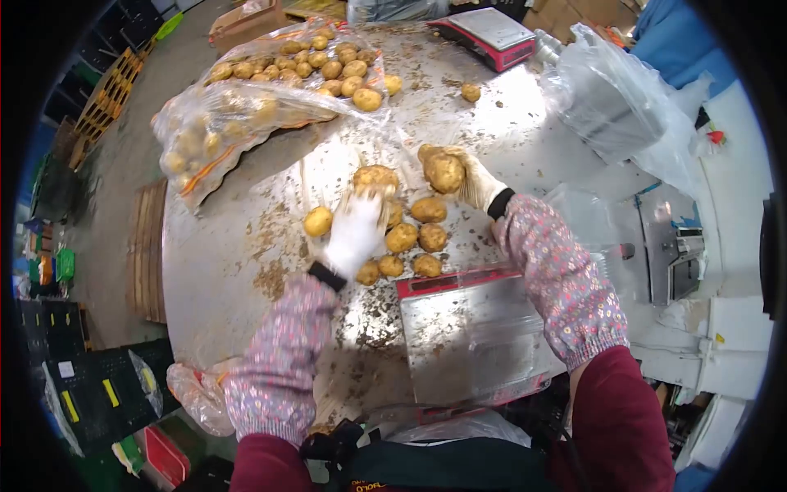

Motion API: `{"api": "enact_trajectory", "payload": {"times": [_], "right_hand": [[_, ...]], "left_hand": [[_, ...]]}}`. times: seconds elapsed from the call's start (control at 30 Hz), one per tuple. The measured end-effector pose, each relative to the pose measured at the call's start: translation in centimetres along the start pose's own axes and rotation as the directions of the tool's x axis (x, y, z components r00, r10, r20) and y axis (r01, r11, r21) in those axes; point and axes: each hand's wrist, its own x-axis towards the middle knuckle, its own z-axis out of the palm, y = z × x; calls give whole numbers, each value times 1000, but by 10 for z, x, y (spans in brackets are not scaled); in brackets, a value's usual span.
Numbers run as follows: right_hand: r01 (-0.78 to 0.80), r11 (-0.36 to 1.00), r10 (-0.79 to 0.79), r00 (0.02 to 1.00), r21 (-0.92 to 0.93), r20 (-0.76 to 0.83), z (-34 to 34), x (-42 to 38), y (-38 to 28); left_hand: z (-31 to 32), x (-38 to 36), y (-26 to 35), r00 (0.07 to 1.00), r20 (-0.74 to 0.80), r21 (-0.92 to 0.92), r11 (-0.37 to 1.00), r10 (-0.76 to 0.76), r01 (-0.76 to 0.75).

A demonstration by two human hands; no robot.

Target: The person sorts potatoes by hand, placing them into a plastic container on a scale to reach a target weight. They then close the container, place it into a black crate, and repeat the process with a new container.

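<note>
My right hand, in a white glove, grips a large potato lifted above the metal table. My left hand, also gloved and blurred by motion, reaches over a small pile of potatoes; one potato sits at its fingertips and I cannot tell if it holds it. A single potato lies just left of that hand. Both forearms wear flowered sleeve covers.
A red-edged scale with a steel pan sits right before me. A torn plastic sack of potatoes lies at the far left, with a second scale at the back. Clear plastic bags are heaped at right.
</note>
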Motion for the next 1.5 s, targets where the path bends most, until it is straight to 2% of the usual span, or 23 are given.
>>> {"api": "enact_trajectory", "payload": {"times": [0.07, 0.1, 0.17, 0.27, 0.3, 0.33, 0.37, 0.4, 0.47, 0.5, 0.53, 0.6, 0.67, 0.8, 0.87, 0.93, 1.0, 1.03, 1.13, 1.2, 1.27, 1.4, 1.5], "right_hand": [[-82, 972, 25, 968, 220, 249, -6, -29, -9], [-65, 974, 15, 974, 218, 225, -12, -40, -8], [354, 844, -263, 928, -404, 265, -22, -55, -2], [347, 911, -311, 933, -224, 181, 0, -101, -7], [551, 682, -448, 834, -480, 322, 2, -115, -5], [553, 683, -452, 833, -476, 319, 4, -126, -6], [348, 928, -315, 924, -134, 216, 6, -136, -9], [73, 966, -122, 974, 248, 189, 12, -147, -12], [125, 992, -119, 980, -28, 160, 49, -194, -12], [130, 917, -75, 985, -376, 158, 48, -218, -10], [182, 814, -94, 978, -552, 185, 65, -244, -6], [84, 820, 64, 970, -566, 237, 57, -279, 17], [45, 520, 127, 983, -853, 129, 63, -310, 42], [-4, -47, -252, 968, -999, 8, 66, -331, 118], [-38, -129, -306, 952, -991, 3, 73, -329, 135], [-246, -239, -416, 900, -939, -130, 77, -326, 151], [-156, -233, -468, 883, -960, -30, 61, -325, 168], [-129, -257, -502, 865, -958, 18, 58, -326, 171], [-121, -334, -540, 837, -935, 85, 71, -331, 160], [-21, -289, -675, 714, -957, 188, 75, -326, 146], [77, -218, -708, 674, -973, 212, 98, -309, 126], [313, -240, -571, 720, -919, 394, 139, -252, 94], [355, -353, -526, 690, -866, 497, 152, -169, 94]], "left_hand": [[30, 48, -11, 967, 255, 79, 997, -30, 10], [55, 61, -21, 970, 245, 83, 996, 7, -28], [88, 83, -39, 925, 380, 159, 985, -3, -62], [75, 94, -35, 811, 542, 120, 975, -221, 186], [76, 91, -36, 851, 470, 82, 972, -234, 222], [77, 88, -36, 851, 472, 84, 973, -231, 217], [74, 83, -38, 879, 394, 7, 957, -268, 289], [70, 75, -44, 894, 314, -71, 931, -321, 359], [69, 55, -66, 886, 279, -185, 885, -370, 428], [53, 43, -63, 811, 320, -642, 518, -490, 566], [41, 32, -62, 727, 416, -877, -30, -546, 479], [27, 7, -87, 748, 530, -791, -550, -400, 266], [-5, -20, -81, 735, 473, -775, -626, -486, 85], [-32, -71, -72, 746, 331, -774, -619, -578, -136], [-70, -86, -42, 734, 475, -517, -829, -485, -212], [-72, -114, -38, 698, 465, -561, -791, -544, -243], [-83, -140, -26, 789, 445, -395, -884, -424, -252], [-82, -152, -24, 812, 381, -591, -792, -441, -153], [-91, -190, -17, 864, 338, -429, -878, -372, -210], [-109, -209, -4, 796, 381, -526, -818, -471, -232], [-116, -224, 0, 914, 236, -428, -880, -331, -208], [-112, -266, 2, 653, 408, -907, -366, -638, 209], [-78, -297, 1, 625, 173, -671, 373, -761, 641]]}}
